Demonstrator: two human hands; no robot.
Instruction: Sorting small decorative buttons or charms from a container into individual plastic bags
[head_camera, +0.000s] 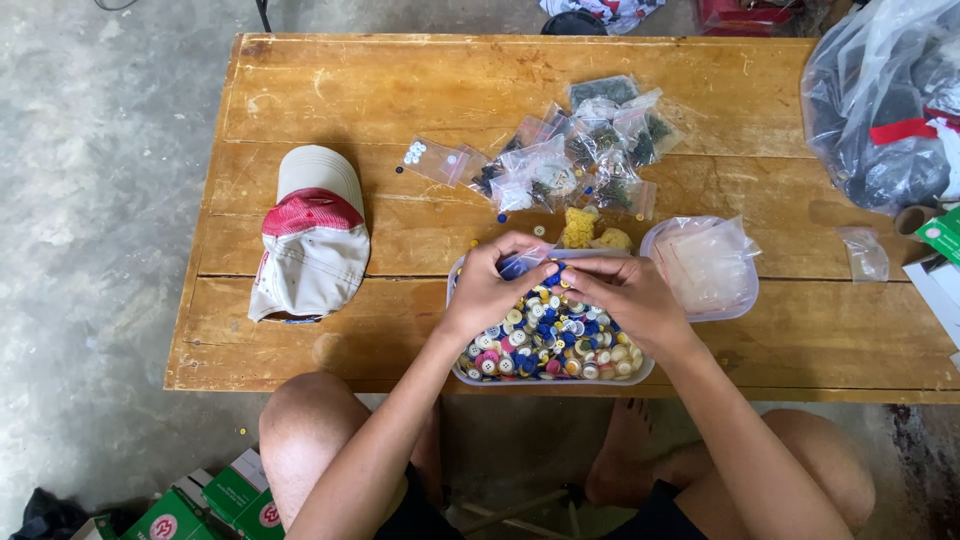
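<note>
- The wooden table (330, 100) runs wide across your view, with its near edge just above your knees; everything you handle sits at the middle of that near edge.
- The clear tub of buttons (550, 345) lies straight in front of you, its long side running left to right along the table edge, with both your wrists crossing its near rim.
- The lid with small clear bags (705, 265) sits just beside the tub on your right, nearer your right hand; the pile of filled bags (580, 150) lies beyond the tub, well apart from both hands.
- The cap (312, 235) rests on your left, apart from the tub.
- Your left hand (490, 285) curls over the far left part of the tub, fingers bent inward and pinching a small clear bag (520, 264) that holds blue buttons.
- Your right hand (625, 295) meets it from the right, fingers closed at the bag's mouth; whether they grip a button I cannot tell.
- Both hands touch at the fingertips above the tub's far edge, so the bag lies between them, equally near to each.
</note>
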